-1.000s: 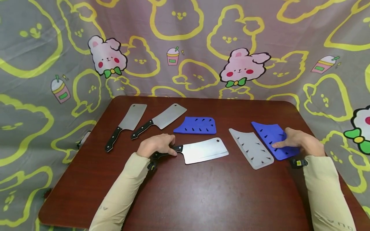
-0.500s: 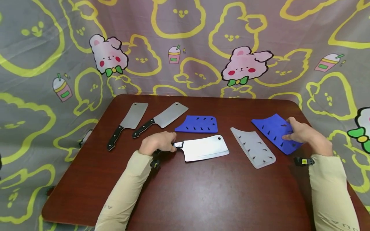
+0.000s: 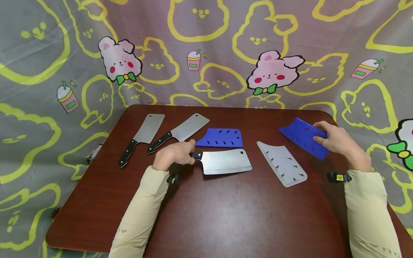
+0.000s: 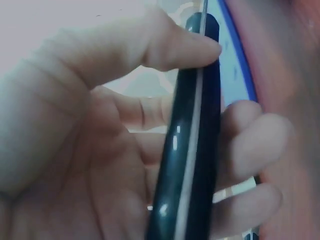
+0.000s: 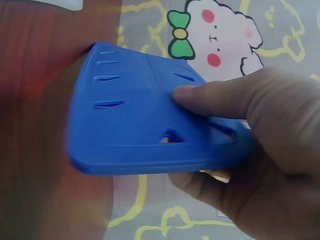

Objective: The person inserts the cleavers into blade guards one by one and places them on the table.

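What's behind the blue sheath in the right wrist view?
Behind the blue sheath: patterned curtain, tabletop and part of the right hand. Whatever its solid panel covers can't be seen.

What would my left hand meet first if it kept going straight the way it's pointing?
Probably the slotted blue cover lying just beyond your left hand, though height is unclear.

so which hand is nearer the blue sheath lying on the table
Left: the left hand, gripping a cleaver, is close by the left end of the flat blue sheath; the right hand, holding the other blue sheath, is well off to the right.
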Demonstrator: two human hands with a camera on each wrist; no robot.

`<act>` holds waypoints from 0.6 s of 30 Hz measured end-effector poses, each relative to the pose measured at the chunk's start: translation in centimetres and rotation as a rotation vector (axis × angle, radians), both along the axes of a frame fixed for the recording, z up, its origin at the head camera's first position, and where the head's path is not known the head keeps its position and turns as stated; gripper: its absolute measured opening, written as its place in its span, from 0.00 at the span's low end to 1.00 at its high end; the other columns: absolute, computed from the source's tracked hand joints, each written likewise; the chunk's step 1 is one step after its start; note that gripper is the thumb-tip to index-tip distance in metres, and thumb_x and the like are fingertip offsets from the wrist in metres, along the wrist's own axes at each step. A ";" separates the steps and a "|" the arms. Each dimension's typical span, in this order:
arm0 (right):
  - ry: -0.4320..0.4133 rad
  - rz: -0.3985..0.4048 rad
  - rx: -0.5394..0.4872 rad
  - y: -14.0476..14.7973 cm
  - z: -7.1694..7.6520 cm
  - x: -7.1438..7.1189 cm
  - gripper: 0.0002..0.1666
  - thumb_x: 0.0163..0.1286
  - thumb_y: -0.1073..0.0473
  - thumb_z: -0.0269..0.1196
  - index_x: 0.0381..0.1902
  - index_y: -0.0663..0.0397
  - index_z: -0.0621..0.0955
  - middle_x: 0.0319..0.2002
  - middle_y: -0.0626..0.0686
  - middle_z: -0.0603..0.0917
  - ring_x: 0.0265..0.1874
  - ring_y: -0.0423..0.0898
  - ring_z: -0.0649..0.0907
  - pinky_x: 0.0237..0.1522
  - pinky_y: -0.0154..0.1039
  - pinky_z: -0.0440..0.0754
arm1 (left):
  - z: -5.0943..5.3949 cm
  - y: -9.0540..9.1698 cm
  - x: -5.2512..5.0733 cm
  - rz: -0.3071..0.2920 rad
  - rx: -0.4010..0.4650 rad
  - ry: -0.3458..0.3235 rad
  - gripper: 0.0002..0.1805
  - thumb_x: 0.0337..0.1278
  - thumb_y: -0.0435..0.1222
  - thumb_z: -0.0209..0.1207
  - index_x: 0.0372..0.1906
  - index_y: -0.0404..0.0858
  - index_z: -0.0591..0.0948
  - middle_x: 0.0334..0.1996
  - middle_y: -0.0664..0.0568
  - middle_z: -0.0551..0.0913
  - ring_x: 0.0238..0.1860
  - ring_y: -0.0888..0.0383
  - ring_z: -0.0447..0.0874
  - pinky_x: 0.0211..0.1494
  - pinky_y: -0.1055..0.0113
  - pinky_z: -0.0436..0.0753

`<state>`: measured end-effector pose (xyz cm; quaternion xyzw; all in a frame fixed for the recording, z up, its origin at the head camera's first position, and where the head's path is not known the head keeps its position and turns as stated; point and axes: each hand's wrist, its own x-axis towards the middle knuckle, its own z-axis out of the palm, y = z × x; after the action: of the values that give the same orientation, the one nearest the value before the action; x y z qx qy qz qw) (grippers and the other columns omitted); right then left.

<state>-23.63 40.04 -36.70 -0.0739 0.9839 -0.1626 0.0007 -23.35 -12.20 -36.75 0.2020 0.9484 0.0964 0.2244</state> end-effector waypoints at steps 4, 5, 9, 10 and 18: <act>0.122 -0.040 -0.036 -0.4 0.4 0.0 0.24 0.70 0.57 0.61 0.60 0.60 0.71 0.47 0.75 0.79 0.40 0.70 0.80 0.41 0.65 0.73 | 0.3 0.1 0.1 0.019 0.038 0.013 0.18 0.58 0.42 0.64 0.46 0.43 0.69 0.33 0.49 0.78 0.34 0.54 0.77 0.37 0.62 0.74; 0.151 -0.047 -0.049 -0.5 0.6 0.0 0.23 0.70 0.57 0.61 0.59 0.59 0.72 0.47 0.75 0.79 0.40 0.70 0.80 0.41 0.65 0.73 | 0.4 0.2 0.1 0.022 0.051 0.013 0.18 0.58 0.42 0.64 0.46 0.44 0.68 0.33 0.49 0.78 0.34 0.53 0.76 0.37 0.62 0.74; 0.248 -0.075 -0.092 -1.2 1.3 0.1 0.21 0.70 0.57 0.61 0.58 0.58 0.74 0.48 0.75 0.79 0.39 0.71 0.78 0.39 0.64 0.73 | 0.8 0.2 0.1 0.027 0.093 0.034 0.17 0.59 0.40 0.63 0.46 0.44 0.67 0.33 0.48 0.78 0.34 0.53 0.76 0.37 0.62 0.73; 0.264 -0.081 -0.105 -1.4 1.5 0.1 0.21 0.70 0.57 0.61 0.58 0.58 0.74 0.49 0.75 0.79 0.40 0.71 0.78 0.39 0.64 0.73 | 0.9 0.2 0.1 0.030 0.104 0.041 0.17 0.59 0.39 0.63 0.46 0.43 0.67 0.33 0.48 0.78 0.33 0.53 0.76 0.37 0.62 0.73; 0.359 -0.134 -0.223 -2.6 3.5 0.5 0.22 0.71 0.54 0.60 0.60 0.56 0.75 0.57 0.72 0.76 0.50 0.73 0.74 0.47 0.64 0.67 | 2.4 0.3 -0.1 0.071 0.204 0.099 0.16 0.64 0.44 0.62 0.48 0.43 0.69 0.33 0.50 0.77 0.32 0.54 0.74 0.35 0.62 0.72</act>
<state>-23.09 37.41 -33.18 -0.0359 0.9469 -0.2545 -0.1932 -23.41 -11.87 -34.31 0.1944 0.9502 0.1902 0.1520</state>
